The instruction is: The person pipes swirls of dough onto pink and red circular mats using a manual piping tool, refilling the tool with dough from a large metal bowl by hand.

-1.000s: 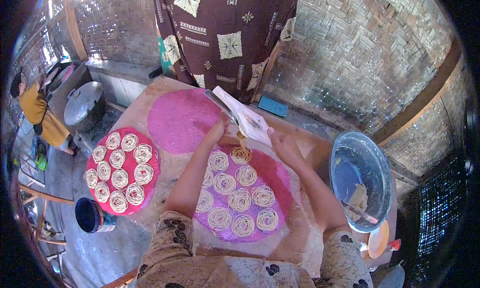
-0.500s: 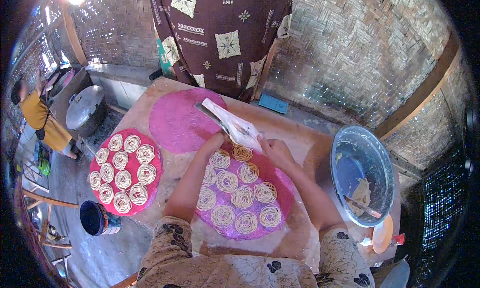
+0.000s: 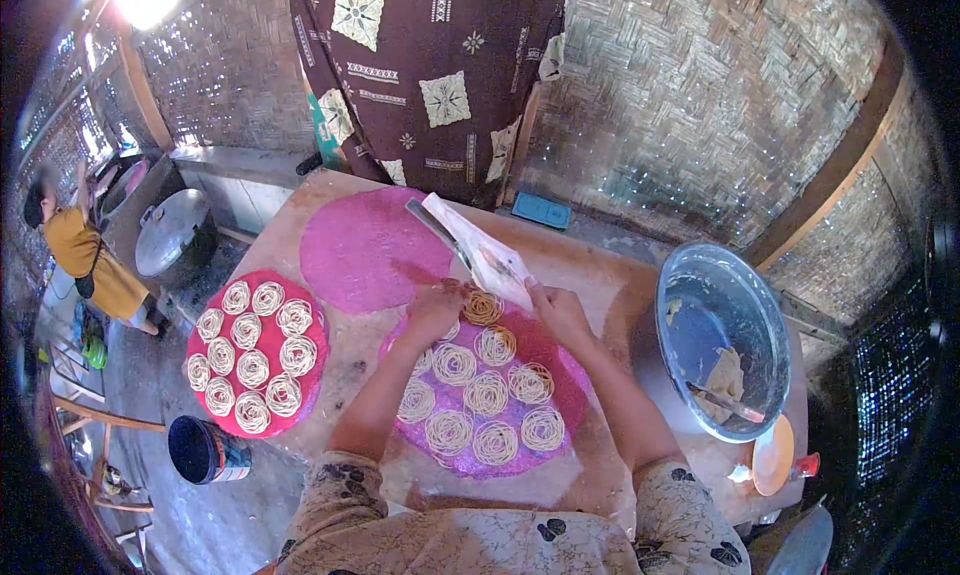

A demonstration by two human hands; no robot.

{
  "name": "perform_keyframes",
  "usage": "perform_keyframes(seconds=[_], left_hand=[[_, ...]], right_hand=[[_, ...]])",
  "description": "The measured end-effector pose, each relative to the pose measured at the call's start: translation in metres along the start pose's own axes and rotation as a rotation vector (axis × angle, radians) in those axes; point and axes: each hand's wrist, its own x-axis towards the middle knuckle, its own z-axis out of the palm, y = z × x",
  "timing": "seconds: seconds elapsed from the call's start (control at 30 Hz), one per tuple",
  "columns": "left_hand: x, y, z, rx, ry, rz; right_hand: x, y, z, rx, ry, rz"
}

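Note:
My right hand (image 3: 558, 313) is closed around the lower right end of a whitish, tapered pouch (image 3: 488, 255), which slants up to the left. A dark, narrow strip (image 3: 436, 227) runs along the pouch's left edge. Just left of its lower part, my left hand (image 3: 437, 309) hangs low over the noodle-like nests, its fingers drawn together; what they pinch, if anything, is hidden. Under both hands lies a round pink-purple sheet (image 3: 565, 370) bearing several coiled nests of pale strands. A shaded, browner nest (image 3: 483, 308) sits directly beneath the pouch. My left hand partly covers another nest.
A second pink round (image 3: 312, 375) with several nests lies left; a bare pink round (image 3: 365, 255) lies behind. At right stands a large basin (image 3: 725, 315) holding dough and a knife, near an orange dish (image 3: 773, 457). A dark bucket (image 3: 200, 450) and a person (image 3: 85, 250) are at left.
My left hand has come down from the pouch's lower edge toward the nests. The pouch, still in my right hand, has shifted slightly right. The whole view has moved a little.

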Motion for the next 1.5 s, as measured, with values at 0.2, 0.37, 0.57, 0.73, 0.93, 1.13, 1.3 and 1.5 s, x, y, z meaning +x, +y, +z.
perform_keyframes(seconds=[0.2, 0.37, 0.57, 0.73, 0.93, 1.13, 1.3, 1.5], left_hand=[[-0.081, 0.033, -0.011, 0.331, 0.295, 0.253], [-0.123, 0.041, -0.047, 0.006, 0.484, 0.267], [-0.189, 0.03, -0.048, -0.12, 0.57, 0.014], [-0.235, 0.009, -0.034, 0.074, 0.54, -0.021], [-0.283, 0.048, 0.004, -0.02, 0.265, 0.107], [-0.304, 0.11, 0.051, 0.165, 0.371, 0.332], [-0.291, 0.119, 0.062, 0.229, 0.357, 0.391], [-0.288, 0.132, 0.061, 0.292, 0.367, 0.465]], right_hand=[[-0.042, 0.002, -0.025, 0.017, 0.03, 0.063], [-0.076, 0.015, -0.038, 0.098, 0.139, 0.015], [-0.159, 0.074, -0.055, -0.067, 0.385, -0.179], [-0.237, 0.07, -0.086, 1.134, 0.109, 0.291], [-0.287, 0.092, -0.092, 1.295, 0.246, 0.275], [-0.29, 0.087, -0.101, 1.317, 0.099, 0.207], [-0.284, 0.081, -0.104, 1.313, 0.076, 0.256], [-0.285, 0.096, -0.113, 1.268, -0.112, 0.111]])
